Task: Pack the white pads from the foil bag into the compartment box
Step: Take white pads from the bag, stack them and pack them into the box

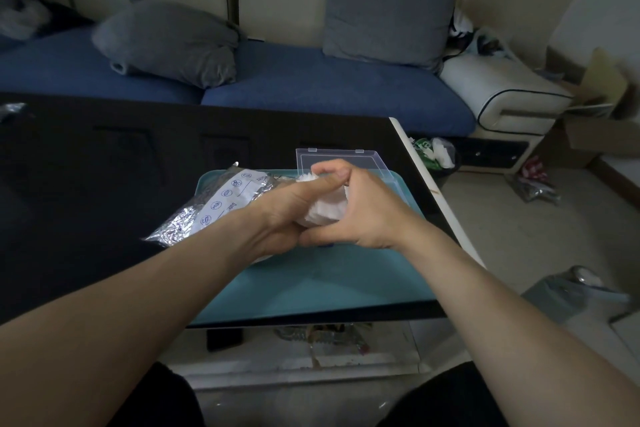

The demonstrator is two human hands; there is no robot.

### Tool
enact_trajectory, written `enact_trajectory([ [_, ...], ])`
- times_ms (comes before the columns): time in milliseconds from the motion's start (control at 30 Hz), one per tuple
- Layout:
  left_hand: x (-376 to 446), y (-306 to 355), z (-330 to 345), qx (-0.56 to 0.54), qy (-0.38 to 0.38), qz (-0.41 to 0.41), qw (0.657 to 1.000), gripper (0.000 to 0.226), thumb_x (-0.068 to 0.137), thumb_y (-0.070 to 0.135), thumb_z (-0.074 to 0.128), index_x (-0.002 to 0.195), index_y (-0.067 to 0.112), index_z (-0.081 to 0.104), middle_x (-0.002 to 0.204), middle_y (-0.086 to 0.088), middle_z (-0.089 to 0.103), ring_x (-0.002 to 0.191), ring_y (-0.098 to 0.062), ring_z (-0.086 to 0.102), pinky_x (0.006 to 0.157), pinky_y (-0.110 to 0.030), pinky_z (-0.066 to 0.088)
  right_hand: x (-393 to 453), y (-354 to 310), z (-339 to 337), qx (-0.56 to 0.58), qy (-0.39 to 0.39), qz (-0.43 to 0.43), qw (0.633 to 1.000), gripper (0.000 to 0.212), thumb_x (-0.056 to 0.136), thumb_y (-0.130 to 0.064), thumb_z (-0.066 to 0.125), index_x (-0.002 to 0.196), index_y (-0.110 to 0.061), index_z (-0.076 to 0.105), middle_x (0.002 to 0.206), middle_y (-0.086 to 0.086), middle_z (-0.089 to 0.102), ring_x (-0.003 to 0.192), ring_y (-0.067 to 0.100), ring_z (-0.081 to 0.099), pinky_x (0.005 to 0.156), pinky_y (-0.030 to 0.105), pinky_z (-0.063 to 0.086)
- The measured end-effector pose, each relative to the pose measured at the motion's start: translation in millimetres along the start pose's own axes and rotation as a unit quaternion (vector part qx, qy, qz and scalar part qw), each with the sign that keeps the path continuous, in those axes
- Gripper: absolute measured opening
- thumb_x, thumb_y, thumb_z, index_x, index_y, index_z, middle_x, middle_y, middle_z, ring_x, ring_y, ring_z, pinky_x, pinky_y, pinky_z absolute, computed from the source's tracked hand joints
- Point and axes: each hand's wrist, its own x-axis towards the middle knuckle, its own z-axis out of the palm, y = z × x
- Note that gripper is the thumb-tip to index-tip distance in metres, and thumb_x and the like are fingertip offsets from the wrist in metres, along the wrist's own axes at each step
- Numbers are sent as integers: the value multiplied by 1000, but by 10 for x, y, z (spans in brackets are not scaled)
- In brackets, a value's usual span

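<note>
Both hands are meeting just right of the frame's centre, and a bunch of white pads [327,208] is sitting squeezed between them. The left hand [277,215] is curling its fingers [329,170] over the top of the bunch, thumb stretched along the upper edge, while the right hand [367,215] is cupping the pads from the right, its thumb [322,236] closing in underneath. So both sets of fingers are grasping the pads, which are peeking out white in the gap between the palms. The foil bag [211,206] is lying crumpled to the left, partly under the left wrist, on a teal tray [311,288] on the dark desk [86,184]. The clear compartment box [349,158] is showing just above the hands, mostly hidden behind them.
</note>
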Motion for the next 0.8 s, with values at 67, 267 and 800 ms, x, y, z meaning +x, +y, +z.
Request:
enact_trajectory([
  [67,-5,0,-7,9,-32,1,999,31,93,31,59,116,10,63,102,-14,64,87,-27,61,77,-39,41,-1,-27,5,-28,12,-2,1000,74,49,-42,97,114,-29,64,105,-12,70,98,6,66,87,34,56],
  [267,6,-24,-64,76,-12,47,996,22,65,-4,57,84,4,63,74,-11,61,67,-21,60,62,-29,46,-10,-181,8,-225,-9,24,974,66,54,-67,82,104,-35,55,114,-7,53,110,18,45,95,40,40],
  [800,55,-106,-87,354,104,75,927,18,91,31,69,84,15,67,80,-7,73,71,-21,71,69,-32,60,44,-53,-112,-145,-54,87,984,87,52,-46,95,125,-28,50,120,-7,55,107,14,58,94,36,51],
])
